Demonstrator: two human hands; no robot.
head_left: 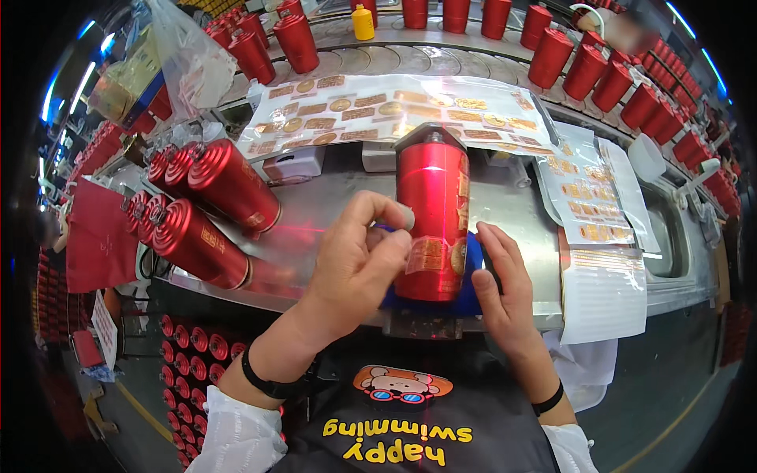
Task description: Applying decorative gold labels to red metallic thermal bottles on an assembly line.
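Black cartoon-print apron (pixel 481 394) sits nearest. Beyond it, the left hand (pixel 347 264), fingers curled, its grip unclear, is at a clear gold-printed label (pixel 428 255) on a shiny red cylindrical bottle (pixel 430 205) over a blue support (pixel 475 260); the right hand (pixel 506 296), apart, lies open just beside it.

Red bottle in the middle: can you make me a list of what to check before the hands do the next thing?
1. Red bottle sitting over the blue rest: ok, blue shows on both sides.
2. Left hand at the clear sticker: ok, its fingertips are at the sticker's edge.
3. Sticker pressed flat all over: cannot tell.
4. Right hand gripping the bottle: not ok, it is open beside it.
5. Sticker sheet in sight: ok, beyond the bottle.
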